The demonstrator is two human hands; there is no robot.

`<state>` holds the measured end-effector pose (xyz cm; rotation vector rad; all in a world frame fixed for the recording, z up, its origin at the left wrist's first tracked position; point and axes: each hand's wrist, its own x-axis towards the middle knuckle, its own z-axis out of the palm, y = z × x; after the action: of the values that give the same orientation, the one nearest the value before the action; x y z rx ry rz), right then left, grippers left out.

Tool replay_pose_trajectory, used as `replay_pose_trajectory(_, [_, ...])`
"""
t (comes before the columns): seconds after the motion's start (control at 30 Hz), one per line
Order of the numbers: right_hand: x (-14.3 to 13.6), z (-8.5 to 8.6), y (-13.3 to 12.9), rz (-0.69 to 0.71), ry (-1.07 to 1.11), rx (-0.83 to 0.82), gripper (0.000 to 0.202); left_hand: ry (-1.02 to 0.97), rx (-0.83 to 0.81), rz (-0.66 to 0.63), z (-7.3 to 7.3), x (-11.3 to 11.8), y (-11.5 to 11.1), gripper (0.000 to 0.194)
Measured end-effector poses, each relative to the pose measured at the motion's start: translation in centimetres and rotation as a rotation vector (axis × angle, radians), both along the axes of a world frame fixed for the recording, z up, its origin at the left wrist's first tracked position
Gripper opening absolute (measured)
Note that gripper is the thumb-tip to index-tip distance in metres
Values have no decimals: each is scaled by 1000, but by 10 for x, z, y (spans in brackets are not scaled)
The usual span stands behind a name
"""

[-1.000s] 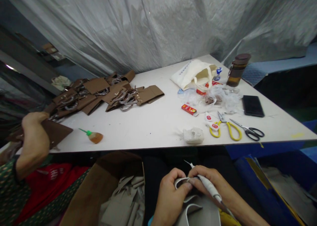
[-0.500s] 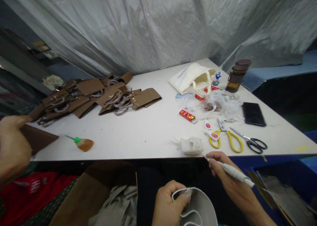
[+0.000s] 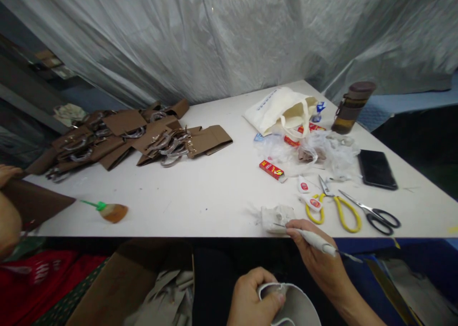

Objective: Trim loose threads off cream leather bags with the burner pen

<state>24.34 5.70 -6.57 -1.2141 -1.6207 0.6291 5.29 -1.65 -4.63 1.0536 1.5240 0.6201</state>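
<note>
My left hand [image 3: 252,297] pinches the rim of a curled light-grey piece [image 3: 300,302] below the table's front edge. Its thumb lies inside the curl. My right hand [image 3: 318,254] grips a pale wrapped tool [image 3: 317,241] with a thin metal tip at each end. The front tip points at a small whitish block [image 3: 277,217] at the table edge; whether it touches the block I cannot tell. Just beyond that hand are yellow-handled scissors [image 3: 348,215], a white-and-red item [image 3: 313,202] and black-handled scissors [image 3: 382,219].
Brown folded bags [image 3: 125,123] cover the table's left, near a green-tipped glue bottle [image 3: 112,212]. Another person's hand [image 3: 7,221] holds a brown piece. A cream bag [image 3: 279,109], plastic wrapping, a bottle [image 3: 352,107] and a phone [image 3: 377,168] lie right. Boxes of scraps stand below.
My right hand and the tool have moved left, nearer the whitish block. My left hand has shifted slightly right and down with the grey piece. The other person's hand has moved left.
</note>
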Motion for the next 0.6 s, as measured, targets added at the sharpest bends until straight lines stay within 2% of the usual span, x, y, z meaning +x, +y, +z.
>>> replay_pose_trajectory(0.17, [-4,-6,6,37,-83,-15,22,-13,-7,8,-5,-3,2,8])
replay_pose_trajectory(0.3, [-7,-4,9,56,-146,-1,24,-20,6,25,-7,-6,2,7])
replay_pose_trajectory(0.6, [-15,-1,12,62,-361,155,25,-2,-16,63,5,-11,4,5])
